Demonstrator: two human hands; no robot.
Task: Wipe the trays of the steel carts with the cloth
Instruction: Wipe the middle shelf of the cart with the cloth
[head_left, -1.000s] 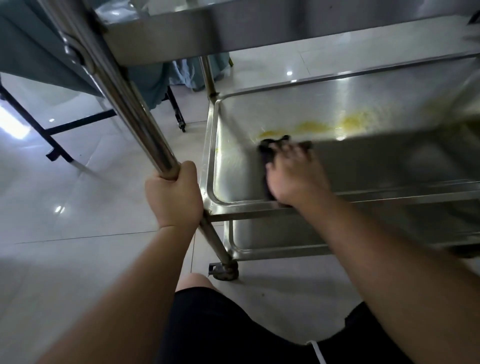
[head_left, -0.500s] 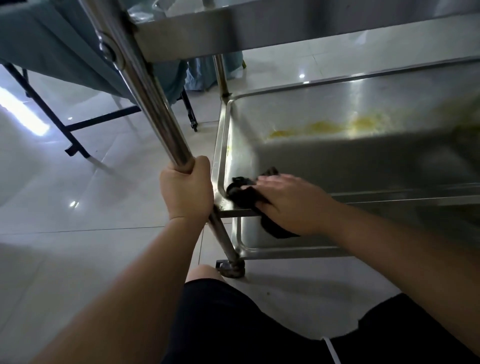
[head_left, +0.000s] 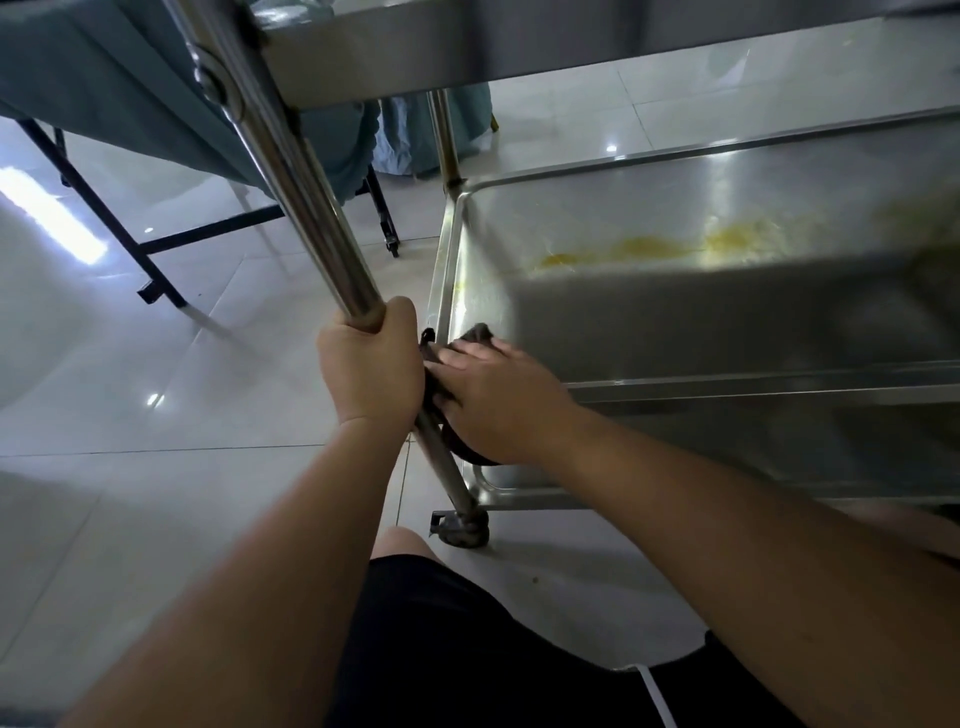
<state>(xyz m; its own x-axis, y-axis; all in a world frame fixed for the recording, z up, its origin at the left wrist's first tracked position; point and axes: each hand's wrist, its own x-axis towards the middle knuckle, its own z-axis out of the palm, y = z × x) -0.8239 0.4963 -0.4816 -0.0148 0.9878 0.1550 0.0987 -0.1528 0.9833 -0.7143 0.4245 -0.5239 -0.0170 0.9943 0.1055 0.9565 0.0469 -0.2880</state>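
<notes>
Shorts and a bare knee sit nearest the camera, person crouched at the steel cart. Left hand has its grip wrapped tight around the cart's upright post, steadying the frame. Right hand lies flat, fingers spread and nearly straight, pressing the dark cloth onto the near-left corner of the middle tray; cloth edges poke out past the fingertips and under the palm, touching the tray rim right beside the post. Caster sits below, with the bottom tray under the middle one.

Step in hand: wiping the middle tray, corner pass. Yellow residue along the far wall looks untouched, so this tray isn't done. Next move likely needs a reach away from the body to the far side, with firm pressure over the stain. Beyond: tiled floor, black-framed table with teal cover.
</notes>
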